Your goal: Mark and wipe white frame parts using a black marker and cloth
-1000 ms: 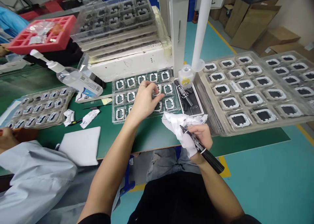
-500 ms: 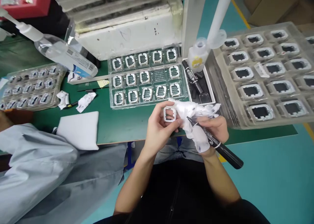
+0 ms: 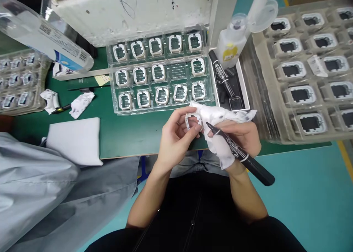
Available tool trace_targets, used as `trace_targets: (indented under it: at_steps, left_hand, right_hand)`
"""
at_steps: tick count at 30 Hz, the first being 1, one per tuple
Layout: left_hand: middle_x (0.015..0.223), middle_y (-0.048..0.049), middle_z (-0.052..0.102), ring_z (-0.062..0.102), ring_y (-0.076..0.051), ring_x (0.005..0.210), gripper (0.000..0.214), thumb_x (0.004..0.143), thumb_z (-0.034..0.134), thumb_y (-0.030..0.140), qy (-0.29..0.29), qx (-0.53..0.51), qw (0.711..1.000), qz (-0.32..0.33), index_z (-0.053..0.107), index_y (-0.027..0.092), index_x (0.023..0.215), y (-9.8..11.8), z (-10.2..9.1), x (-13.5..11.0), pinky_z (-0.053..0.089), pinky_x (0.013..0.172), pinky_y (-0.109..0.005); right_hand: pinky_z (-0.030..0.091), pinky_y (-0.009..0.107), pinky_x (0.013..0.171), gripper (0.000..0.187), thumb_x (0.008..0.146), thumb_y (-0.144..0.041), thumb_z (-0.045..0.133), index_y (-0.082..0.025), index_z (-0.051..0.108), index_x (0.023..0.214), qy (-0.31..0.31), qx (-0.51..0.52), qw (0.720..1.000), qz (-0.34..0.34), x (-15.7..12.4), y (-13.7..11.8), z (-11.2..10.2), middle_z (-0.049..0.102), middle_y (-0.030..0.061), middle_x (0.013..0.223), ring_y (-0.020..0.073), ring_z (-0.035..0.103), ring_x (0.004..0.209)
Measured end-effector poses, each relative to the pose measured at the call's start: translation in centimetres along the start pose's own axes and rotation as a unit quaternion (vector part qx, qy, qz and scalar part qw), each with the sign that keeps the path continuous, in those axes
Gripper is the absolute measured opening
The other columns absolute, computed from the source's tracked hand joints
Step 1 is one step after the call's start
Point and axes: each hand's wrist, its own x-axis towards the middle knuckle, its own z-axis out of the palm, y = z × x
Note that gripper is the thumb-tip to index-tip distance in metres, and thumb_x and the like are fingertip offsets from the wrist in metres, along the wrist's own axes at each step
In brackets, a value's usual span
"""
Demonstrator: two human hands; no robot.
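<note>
Between the thumb and fingers of my left hand (image 3: 176, 138) is a small white square frame (image 3: 188, 121) with rounded corners and an open middle. My right hand (image 3: 242, 134) is closed around a black marker pen (image 3: 237, 149), its uncapped tip pointing at the frame, a short gap away. A white, dark-spotted wiping cloth (image 3: 215, 114) is bunched in my right hand too, and drapes past the fingers toward the frame. Behind my hands lies a clear plastic tray (image 3: 118, 110) with similar white frames in most of its pockets.
At right is a stack of trays (image 3: 264, 127) holding more frames. A white box (image 3: 246, 93) contains a marker and a small bottle (image 3: 233, 46). On the left are a large pump bottle (image 3: 63, 49), crumpled wipes (image 3: 82, 104), a white foam pad (image 3: 74, 139) and a co-worker's grey-blue sleeve (image 3: 30, 171).
The camera view has moved closer to the bench. The frame in my left hand has turned and tilted, and the thumb now lies over its lower right corner. The marker stays in my right hand.
</note>
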Motion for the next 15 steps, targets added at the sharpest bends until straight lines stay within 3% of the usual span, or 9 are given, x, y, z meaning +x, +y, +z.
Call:
trace_targets:
  at_steps: [3,5,7,10,15]
  left_hand:
    - [0.103,-0.0029,0.078,0.078,-0.018,0.089,0.031,0.1,0.089,0.033,0.008,-0.036,0.999,0.002,0.071,0.03,0.126,0.0,0.2,0.0,0.067,0.069,-0.028]
    - [0.099,-0.0021,0.079,0.079,-0.017,0.089,0.03,0.099,0.09,0.03,0.008,-0.044,0.999,0.003,0.073,0.027,0.123,0.0,0.4,-0.1,0.065,0.067,-0.025]
    - [0.098,-0.0021,0.079,0.081,-0.018,0.094,0.03,0.099,0.091,0.029,0.008,-0.042,0.999,0.007,0.073,0.025,0.122,0.1,0.6,-0.1,0.065,0.067,-0.022]
    - [0.098,-0.0022,0.082,0.084,-0.019,0.099,0.027,0.099,0.09,0.026,0.012,-0.049,0.999,0.01,0.074,0.024,0.121,0.2,0.9,-0.3,0.066,0.07,-0.021]
    - [0.099,-0.003,0.087,0.084,-0.017,0.089,0.021,0.1,0.087,0.026,0.018,-0.029,0.999,0.007,0.077,0.021,0.117,0.3,1.1,-0.4,0.068,0.077,-0.023]
  right_hand:
    - [0.065,0.042,0.062,0.028,0.098,-0.052,0.086,-0.034,0.072,0.114,0.035,0.002,0.999,0.006,0.2,-0.1,0.2,0.08,0.0019,0.092,0.0261,0.08,0.078]
    - [0.061,0.039,0.056,0.026,0.095,-0.045,0.088,-0.033,0.072,0.112,0.047,0.01,0.999,-0.025,0.3,0.1,0.5,0.08,0.0013,0.091,0.0238,0.076,0.071]
    - [0.06,0.041,0.054,0.032,0.092,-0.05,0.091,-0.032,0.074,0.112,0.046,0.017,0.997,-0.055,0.5,0.2,0.9,0.08,0.0023,0.088,0.0246,0.075,0.068]
    - [0.067,0.047,0.065,0.037,0.094,-0.06,0.089,-0.031,0.077,0.114,0.06,0.001,0.996,-0.071,0.6,0.2,1.5,0.078,0.0038,0.084,0.03,0.082,0.08]
    - [0.076,0.053,0.09,0.024,0.101,-0.049,0.086,-0.029,0.078,0.111,0.056,-0.008,0.997,-0.059,0.2,-0.2,1.8,0.08,0.0048,0.088,0.0363,0.089,0.11]
